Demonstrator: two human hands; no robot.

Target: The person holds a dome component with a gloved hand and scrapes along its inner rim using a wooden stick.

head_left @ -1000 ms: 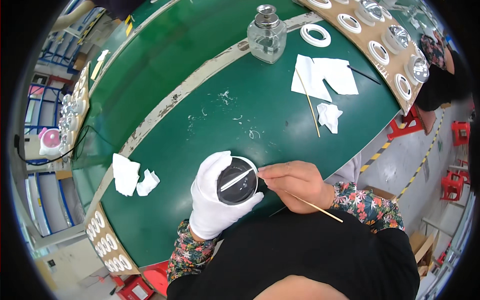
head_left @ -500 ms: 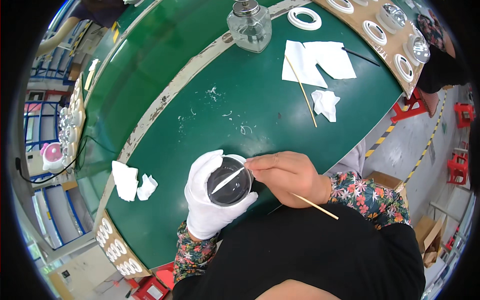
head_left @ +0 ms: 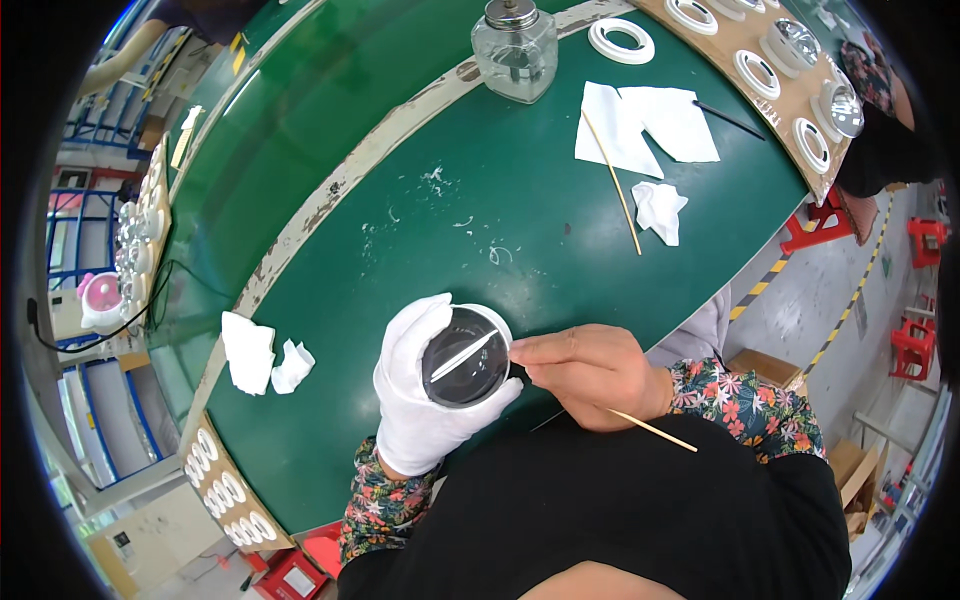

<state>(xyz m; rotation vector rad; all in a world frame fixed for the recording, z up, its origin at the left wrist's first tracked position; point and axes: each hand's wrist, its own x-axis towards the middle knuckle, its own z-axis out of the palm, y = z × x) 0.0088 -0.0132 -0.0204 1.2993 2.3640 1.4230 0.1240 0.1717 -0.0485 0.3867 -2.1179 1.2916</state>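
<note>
My left hand [head_left: 425,400], in a white glove, is curled around a round, clear lens-like piece [head_left: 470,375] with a white rim. A bright white streak crosses its dark, shiny face; it looks like a reflection. From the right, my bare right hand [head_left: 592,370] pinches a thin wooden stick [head_left: 655,430], whose back end sticks out below the palm. Those pinching fingertips are at the right side of the white rim, and the stick's front tip cannot be made out there.
Beyond my hands lie white shavings [head_left: 435,180], white cloths [head_left: 670,125], another wooden stick [head_left: 612,180], a black stick [head_left: 728,119] and a glass jar [head_left: 515,55]. A white ring [head_left: 621,41] sits near a board [head_left: 708,50] of rings and domes. Folded cloth [head_left: 247,353] lies left.
My right hand has shifted slightly down along the right side of the rim, the stick moving with it. My left hand keeps its hold. The whole view has shifted a little.
</note>
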